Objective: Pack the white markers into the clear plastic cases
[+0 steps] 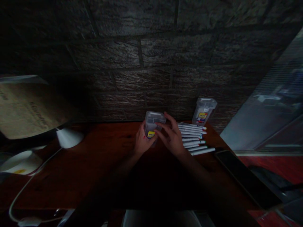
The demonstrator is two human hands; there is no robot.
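Observation:
My left hand (141, 141) is wrapped round a clear plastic case (153, 119) with a translucent lid and a yellow and blue label. The case stands upright, or nearly so, in front of the wall. On its right side, my right hand (173, 138) has its fingers spread, with the fingertips at the lid's corner and the front face. Whether the lid is latched is too dark to tell. Just right of that hand lies a row of several white markers (193, 135) with coloured ends. A second, similar case (204, 111) stands upright behind them.
A dark phone-like slab (246, 178) lies along the right of the wooden table (94, 176). At left are a white lamp-like cone (68, 137) with a cable, a white round object (22, 162) and a brown paper bag (30, 107). A brick-patterned wall (118, 56) rises behind.

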